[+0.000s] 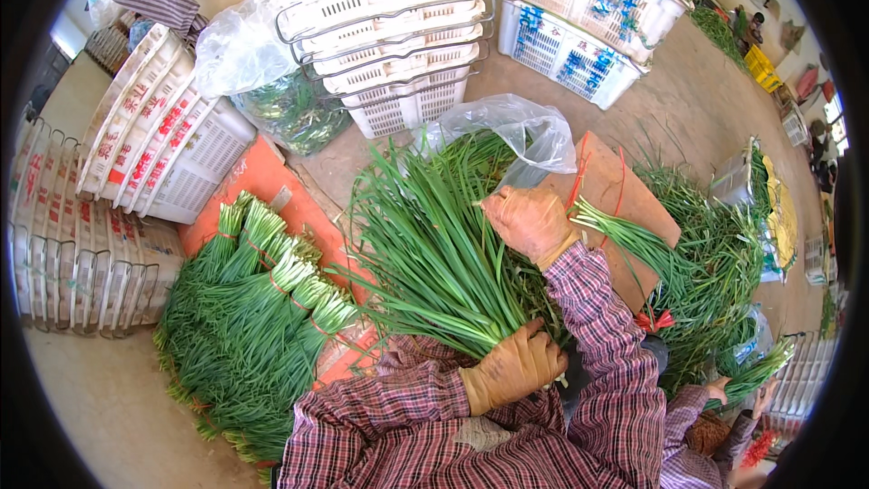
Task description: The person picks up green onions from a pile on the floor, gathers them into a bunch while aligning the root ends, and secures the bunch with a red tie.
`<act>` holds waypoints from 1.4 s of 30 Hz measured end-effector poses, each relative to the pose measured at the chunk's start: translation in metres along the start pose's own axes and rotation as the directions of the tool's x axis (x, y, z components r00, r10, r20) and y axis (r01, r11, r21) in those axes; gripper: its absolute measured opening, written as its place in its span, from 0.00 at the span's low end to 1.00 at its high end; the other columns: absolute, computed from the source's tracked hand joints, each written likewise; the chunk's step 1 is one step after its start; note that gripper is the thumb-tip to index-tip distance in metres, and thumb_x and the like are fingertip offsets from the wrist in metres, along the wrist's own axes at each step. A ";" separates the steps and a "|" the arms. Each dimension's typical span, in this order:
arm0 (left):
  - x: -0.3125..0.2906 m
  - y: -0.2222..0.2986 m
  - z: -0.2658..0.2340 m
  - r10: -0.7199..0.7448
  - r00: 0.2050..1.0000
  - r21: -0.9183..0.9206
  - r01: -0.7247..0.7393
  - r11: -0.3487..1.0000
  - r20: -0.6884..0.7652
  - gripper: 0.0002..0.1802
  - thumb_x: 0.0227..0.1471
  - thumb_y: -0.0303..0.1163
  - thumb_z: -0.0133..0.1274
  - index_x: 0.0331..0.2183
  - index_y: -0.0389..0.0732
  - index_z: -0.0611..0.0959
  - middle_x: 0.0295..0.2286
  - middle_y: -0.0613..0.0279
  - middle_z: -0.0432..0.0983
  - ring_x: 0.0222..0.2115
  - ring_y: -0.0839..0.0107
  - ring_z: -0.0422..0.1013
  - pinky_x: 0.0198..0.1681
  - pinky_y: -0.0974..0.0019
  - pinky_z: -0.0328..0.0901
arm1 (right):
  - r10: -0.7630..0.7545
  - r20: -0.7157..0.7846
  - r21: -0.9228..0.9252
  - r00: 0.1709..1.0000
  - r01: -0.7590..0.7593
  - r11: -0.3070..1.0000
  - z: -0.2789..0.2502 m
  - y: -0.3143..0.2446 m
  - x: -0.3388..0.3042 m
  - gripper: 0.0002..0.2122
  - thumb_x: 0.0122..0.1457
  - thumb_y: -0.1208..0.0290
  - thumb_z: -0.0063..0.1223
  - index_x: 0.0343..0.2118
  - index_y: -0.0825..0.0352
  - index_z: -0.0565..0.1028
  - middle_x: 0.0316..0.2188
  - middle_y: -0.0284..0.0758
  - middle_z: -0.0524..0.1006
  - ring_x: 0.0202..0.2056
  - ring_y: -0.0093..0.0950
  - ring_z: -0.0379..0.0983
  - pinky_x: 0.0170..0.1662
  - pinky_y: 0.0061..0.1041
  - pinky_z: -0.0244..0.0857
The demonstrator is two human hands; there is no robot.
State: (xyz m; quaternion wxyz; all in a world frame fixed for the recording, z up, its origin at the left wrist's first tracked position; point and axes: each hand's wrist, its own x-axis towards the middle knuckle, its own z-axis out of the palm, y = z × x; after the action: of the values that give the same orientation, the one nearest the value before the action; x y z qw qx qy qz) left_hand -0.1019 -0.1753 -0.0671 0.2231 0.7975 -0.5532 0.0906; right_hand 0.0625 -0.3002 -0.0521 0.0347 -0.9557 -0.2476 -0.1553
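My left hand (516, 367), in a tan glove, is wrapped round the pale stem ends of a large loose bunch of green chives (444, 254). The leaves fan out up and to the left from that grip. My right hand (529, 222), gloved too, is closed above the bunch's right side, its fingertips pinched near the leaves; what they hold, if anything, is too small to name. Just beyond lies a clear plastic bag (543, 140). Right of my right hand, a small bundle of chives (625, 226) rests on a brown board (643, 204).
Tied chive bundles (244, 326) lie stacked on an orange board (344, 258) at left. White crates (398, 54) and stacked baskets (163, 136) stand beyond. Loose chives (715, 244) are heaped at right. A co-worker's hand (718, 389) holds chives at lower right.
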 end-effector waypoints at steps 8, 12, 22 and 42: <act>0.000 0.002 -0.004 0.005 1.000 -0.034 -0.004 0.999 0.008 0.08 0.45 0.31 0.56 0.32 0.44 0.79 0.24 0.63 0.72 0.31 0.65 0.74 0.56 0.51 0.70 | 0.083 -0.082 0.022 0.993 -0.081 0.996 0.014 0.033 0.017 0.07 0.60 0.63 0.53 0.29 0.58 0.76 0.24 0.35 0.75 0.24 0.37 0.76 0.26 0.38 0.70; -0.004 0.004 -0.004 0.009 1.000 -0.049 -0.008 0.999 0.023 0.09 0.46 0.31 0.56 0.33 0.43 0.79 0.24 0.63 0.72 0.31 0.64 0.74 0.57 0.51 0.69 | 0.187 -0.041 0.017 0.981 -0.187 0.982 0.012 0.044 0.029 0.08 0.62 0.59 0.55 0.34 0.58 0.80 0.28 0.35 0.79 0.27 0.38 0.78 0.30 0.38 0.72; -0.007 0.003 -0.006 0.019 0.999 -0.003 -0.019 1.000 0.032 0.08 0.47 0.31 0.54 0.32 0.43 0.78 0.23 0.63 0.70 0.29 0.64 0.73 0.57 0.50 0.68 | 0.389 -0.160 0.119 0.907 -0.373 0.920 -0.010 0.086 0.043 0.08 0.61 0.59 0.54 0.37 0.54 0.80 0.32 0.34 0.81 0.32 0.40 0.79 0.34 0.40 0.73; -0.013 -0.007 0.018 0.038 0.993 0.114 -0.051 0.992 0.114 0.06 0.44 0.33 0.54 0.26 0.42 0.76 0.21 0.63 0.68 0.27 0.64 0.70 0.51 0.53 0.70 | 0.677 0.183 0.829 0.713 -0.482 0.284 -0.142 0.061 -0.063 0.06 0.62 0.74 0.57 0.40 0.67 0.81 0.29 0.25 0.78 0.31 0.17 0.71 0.36 0.17 0.67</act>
State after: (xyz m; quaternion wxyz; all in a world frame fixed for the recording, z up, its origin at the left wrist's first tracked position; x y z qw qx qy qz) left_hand -0.1020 -0.1708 -0.0894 0.1426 0.8003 -0.5764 0.0833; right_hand 0.0003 -0.4033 0.0631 0.5631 -0.8172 0.0820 -0.0916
